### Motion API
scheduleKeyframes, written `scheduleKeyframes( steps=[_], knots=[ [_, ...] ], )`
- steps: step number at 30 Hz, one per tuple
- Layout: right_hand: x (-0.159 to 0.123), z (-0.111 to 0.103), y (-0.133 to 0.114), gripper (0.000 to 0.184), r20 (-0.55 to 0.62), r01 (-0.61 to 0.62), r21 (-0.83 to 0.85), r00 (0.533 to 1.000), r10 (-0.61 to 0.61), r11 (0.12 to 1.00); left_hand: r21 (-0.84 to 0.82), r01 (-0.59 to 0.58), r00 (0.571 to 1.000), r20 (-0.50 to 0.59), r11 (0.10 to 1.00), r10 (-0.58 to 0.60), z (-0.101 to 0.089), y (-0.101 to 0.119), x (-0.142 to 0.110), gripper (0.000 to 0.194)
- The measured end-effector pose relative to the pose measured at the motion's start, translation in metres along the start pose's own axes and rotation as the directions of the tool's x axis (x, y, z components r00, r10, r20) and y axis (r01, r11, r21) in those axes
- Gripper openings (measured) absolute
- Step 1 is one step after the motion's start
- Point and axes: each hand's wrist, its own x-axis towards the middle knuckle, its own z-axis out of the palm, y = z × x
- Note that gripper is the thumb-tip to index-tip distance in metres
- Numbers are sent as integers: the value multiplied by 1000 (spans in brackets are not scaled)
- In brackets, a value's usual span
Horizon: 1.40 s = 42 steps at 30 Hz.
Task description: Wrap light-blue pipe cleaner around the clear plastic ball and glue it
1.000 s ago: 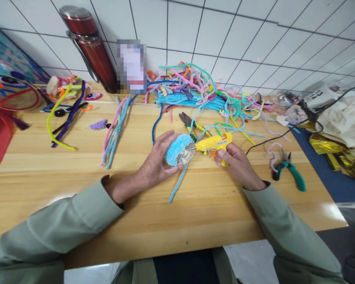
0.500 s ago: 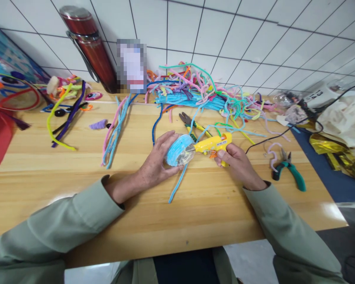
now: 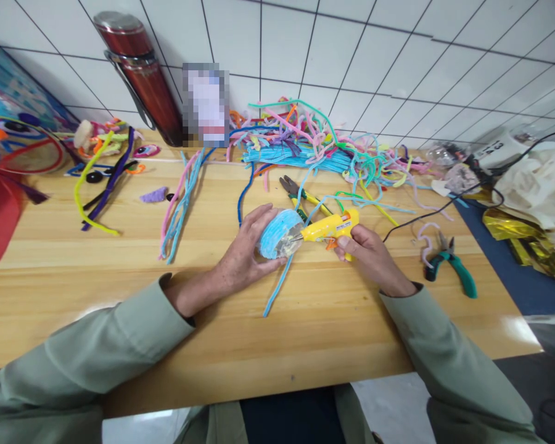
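My left hand point(image 3: 250, 246) is wrapped round a ball point(image 3: 277, 234) whose left part is covered with light blue pipe cleaner; its right part is bare and greyish. In my right hand point(image 3: 363, 250) is a yellow hot glue gun point(image 3: 328, 227), its nozzle at the bare part of the ball. Whether the nozzle touches the surface, I cannot tell. A light blue pipe cleaner point(image 3: 277, 288) sticks out below the ball toward me. Just behind the ball lie pliers with yellow and green handles point(image 3: 317, 200).
Pipe cleaners point(image 3: 300, 157) in many colours are heaped along the tiled wall. A red thermos point(image 3: 141, 74) stands at back left. Green-handled pliers point(image 3: 462, 274) lie at right, near the black cord point(image 3: 425, 214). Pink and blue pipe cleaners point(image 3: 180, 209) lie left of my hand.
The glue gun has shifted very slightly left and down along the bare part of the ball. My left hand keeps its hold, almost unmoved.
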Motion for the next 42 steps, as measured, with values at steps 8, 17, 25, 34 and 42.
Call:
scheduleKeyframes(
  steps=[8,17,25,34,42],
  knots=[
    [-1,-2,-1,56,-80,32,51,996,-28,998,-7,7,1000,-4,1000,-7,0,1,-1,98],
    [-3,1,1,55,-34,69,-71,997,-71,995,-20,-19,1000,0,1000,19,0,1,0,97],
    [-4,0,-3,55,-67,85,-87,994,-91,993,-9,2,1000,6,1000,-2,0,1,-1,99],
    [-6,1,-5,44,-46,90,-151,994,-98,984,-7,-20,1000,-10,1000,20,0,1,0,97],
    [-4,-6,-7,50,-89,52,-65,994,-57,997,9,13,1000,7,1000,-13,0,1,-1,101]
  ],
)
